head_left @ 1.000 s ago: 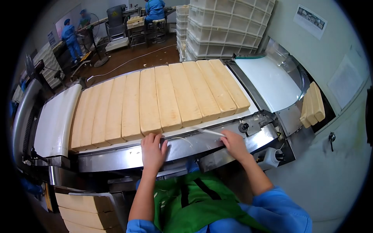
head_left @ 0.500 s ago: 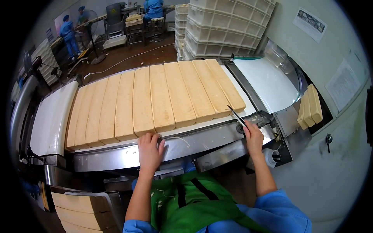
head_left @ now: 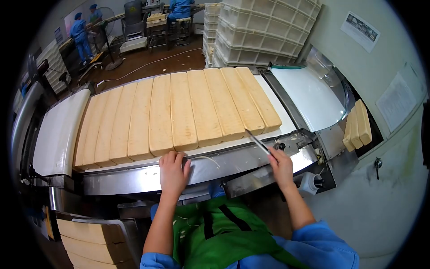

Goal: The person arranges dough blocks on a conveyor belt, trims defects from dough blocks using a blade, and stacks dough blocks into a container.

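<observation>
Several long pale-yellow blocks (head_left: pixel 182 112) lie side by side on a white conveyor belt (head_left: pixel 282 107). My left hand (head_left: pixel 173 171) rests on the metal front rail (head_left: pixel 130 179), its fingers apart at the near ends of the middle blocks and nothing visible in it. To the right, my right hand (head_left: pixel 281 167) is closed round the handle of a thin knife (head_left: pixel 258 142). The blade points up and left, with its tip close to the near end of a block toward the right of the row.
White crates (head_left: pixel 264 33) are stacked behind the belt. More blocks stand by the wall at right (head_left: pixel 358 125) and lie stacked at lower left (head_left: pixel 92 237). A white bottle (head_left: pixel 309 184) hangs below the rail. People in blue (head_left: pixel 80 38) are in the background.
My right hand first moved right with the knife, then came back left and slightly down. The row of blocks has shifted a little left in view. My left hand stays at the rail.
</observation>
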A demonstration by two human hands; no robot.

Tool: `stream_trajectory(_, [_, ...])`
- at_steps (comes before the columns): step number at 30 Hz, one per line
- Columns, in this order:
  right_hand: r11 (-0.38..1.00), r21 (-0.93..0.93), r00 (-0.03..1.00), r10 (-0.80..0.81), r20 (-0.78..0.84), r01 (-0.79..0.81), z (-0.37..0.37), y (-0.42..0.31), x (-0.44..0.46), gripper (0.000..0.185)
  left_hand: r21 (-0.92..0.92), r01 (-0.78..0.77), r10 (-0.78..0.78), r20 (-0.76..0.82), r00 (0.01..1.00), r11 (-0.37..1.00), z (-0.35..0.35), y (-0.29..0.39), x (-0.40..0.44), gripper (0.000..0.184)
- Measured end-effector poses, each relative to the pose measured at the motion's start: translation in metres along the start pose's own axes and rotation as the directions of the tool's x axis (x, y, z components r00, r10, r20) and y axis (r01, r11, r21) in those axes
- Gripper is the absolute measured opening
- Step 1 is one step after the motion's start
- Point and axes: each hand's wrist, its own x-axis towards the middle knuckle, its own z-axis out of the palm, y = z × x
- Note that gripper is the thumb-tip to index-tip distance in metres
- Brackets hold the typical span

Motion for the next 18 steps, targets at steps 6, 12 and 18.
stream_trajectory(6, [0.968,0.221,0.983,-0.087,-0.161,0.122,0.014,0.017,-0.003,0.026,0.000,-0.016,0.016,-0.012,1.000,1.000,-0.001,-0.001,0.000,0.022])
stream_trajectory(12, [0.996,-0.051,0.980,-0.080,-0.180,0.072,0.008,0.011,0.008,0.028,0.000,0.007,-0.007,0.010,1.000,1.000,-0.002,0.002,0.001,0.025])
stream_trajectory(18, [0.996,0.079,0.992,-0.022,-0.127,0.032,0.008,0.011,0.001,0.030,-0.001,0.018,-0.017,0.012,1.000,1.000,-0.002,0.002,0.000,0.025])
